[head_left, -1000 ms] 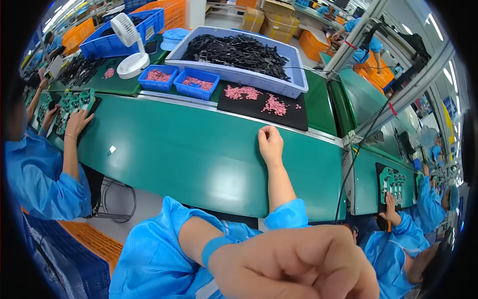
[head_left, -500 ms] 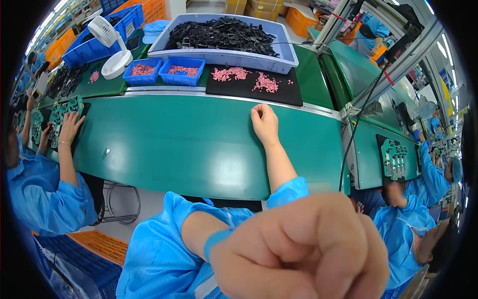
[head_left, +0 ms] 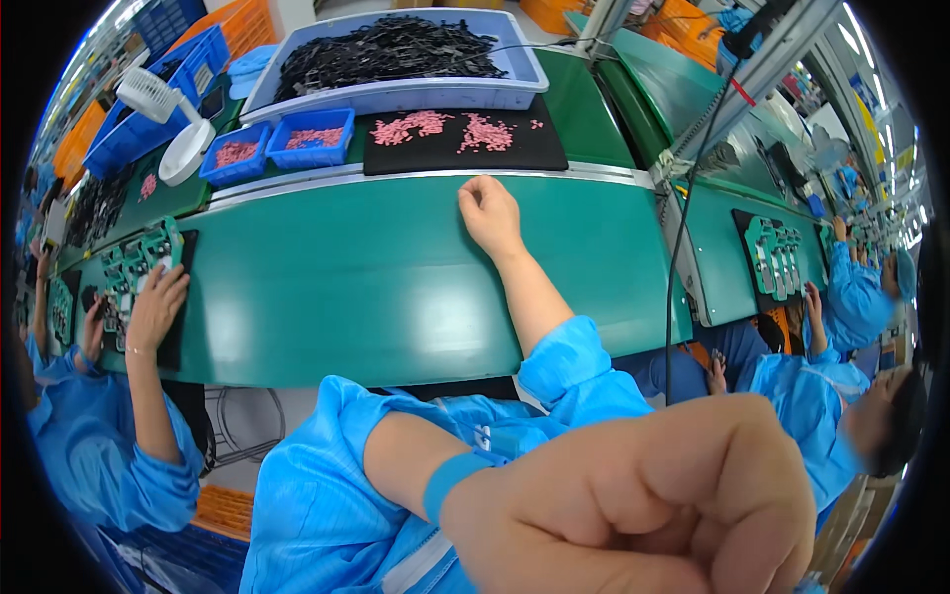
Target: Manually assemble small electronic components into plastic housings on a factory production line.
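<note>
My left hand [head_left: 643,495], a blue band at its wrist, is raised close before the view, large at the lower right. Its fingers are curled into a fist, and whatever they hold, if anything, is hidden. Over the far part of the green work surface [head_left: 327,287], my right hand [head_left: 491,214] has thumb and fingers drawn together. Nothing can be made out between them. Just beyond it lies a black mat [head_left: 534,156] with loose heaps of small pink pieces [head_left: 487,133]. Left of the mat are two small blue trays [head_left: 310,154] [head_left: 236,174] of pink pieces.
A large pale-blue bin [head_left: 416,96] of black parts stands behind the mat, beside a white fan [head_left: 186,148]. At left, a co-worker's hand [head_left: 156,307] touches a green board [head_left: 143,259]. Another green board [head_left: 775,257] lies at right, near other people. A dark cable [head_left: 677,257] hangs down.
The view has shifted, so the bin and mat appear farther left and higher. My left hand appears slightly farther right, still closed. My right hand keeps its closed shape near the mat.
</note>
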Motion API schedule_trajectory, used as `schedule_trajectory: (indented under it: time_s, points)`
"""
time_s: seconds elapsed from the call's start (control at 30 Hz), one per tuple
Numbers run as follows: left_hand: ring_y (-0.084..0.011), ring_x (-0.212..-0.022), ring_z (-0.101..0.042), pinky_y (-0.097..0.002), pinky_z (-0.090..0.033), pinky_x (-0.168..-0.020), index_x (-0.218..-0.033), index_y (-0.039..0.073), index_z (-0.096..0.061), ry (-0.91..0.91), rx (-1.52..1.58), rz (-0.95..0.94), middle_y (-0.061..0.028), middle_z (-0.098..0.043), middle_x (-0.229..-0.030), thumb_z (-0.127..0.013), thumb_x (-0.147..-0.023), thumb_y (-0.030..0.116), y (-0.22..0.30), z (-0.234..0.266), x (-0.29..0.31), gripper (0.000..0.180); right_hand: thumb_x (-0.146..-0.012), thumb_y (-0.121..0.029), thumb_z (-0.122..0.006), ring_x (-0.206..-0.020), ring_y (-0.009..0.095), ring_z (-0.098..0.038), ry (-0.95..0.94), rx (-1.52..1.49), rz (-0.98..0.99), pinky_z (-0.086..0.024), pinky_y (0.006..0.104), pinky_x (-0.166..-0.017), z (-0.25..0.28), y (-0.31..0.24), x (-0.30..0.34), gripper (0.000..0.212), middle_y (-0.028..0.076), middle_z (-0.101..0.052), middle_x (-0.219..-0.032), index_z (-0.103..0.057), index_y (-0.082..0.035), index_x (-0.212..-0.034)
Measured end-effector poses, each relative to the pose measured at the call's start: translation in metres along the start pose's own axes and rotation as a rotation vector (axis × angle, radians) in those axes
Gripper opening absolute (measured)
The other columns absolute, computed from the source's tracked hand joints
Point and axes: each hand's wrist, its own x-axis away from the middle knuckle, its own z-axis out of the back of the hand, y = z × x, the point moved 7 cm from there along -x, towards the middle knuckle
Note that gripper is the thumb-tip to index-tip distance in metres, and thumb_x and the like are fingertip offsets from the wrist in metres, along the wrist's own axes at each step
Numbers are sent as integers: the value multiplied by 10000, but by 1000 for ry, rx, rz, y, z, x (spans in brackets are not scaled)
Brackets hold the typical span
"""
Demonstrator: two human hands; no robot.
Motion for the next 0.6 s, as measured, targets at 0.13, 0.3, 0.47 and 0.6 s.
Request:
schedule_trajectory:
  time_s: [0.13,0.3,0.47,0.6]
  points:
    - [-124,-570,-582,-219,-438,-436,-1003,-53,-449,-93,-1,21,-157,-588,-773,-573,-898,53,-9,13,-1,194,-806,-156,-608,-755,300,-609,27,-3,22,-481,403,-667,6,3,-8,105,120,-619,-808,-585,-53,-803]
    - [-248,-868,-654,-334,-529,-792,-1055,-5,-428,143,-185,416,-252,-618,-911,-529,-937,80,-30,28,3,177,-805,-149,-594,-786,319,-612,6,13,17,-483,428,-696,7,2,-9,95,131,-624,-827,-589,-54,-802]
    - [-349,-1036,-618,-403,-491,-903,-1041,9,-410,56,0,563,-282,-606,-1054,-461,-974,68,-58,24,3,103,-807,-143,-592,-779,320,-609,1,-13,0,-480,427,-697,16,1,-10,97,132,-619,-814,-589,-46,-793]
    - [-349,-1129,-535,-418,-439,-933,-1053,36,-482,46,-213,1111,-229,-563,-1180,-488,-970,106,-80,47,37,109,-806,-147,-589,-776,319,-609,-1,-5,-5,-478,424,-686,22,-1,-12,98,129,-616,-810,-588,-50,-793]
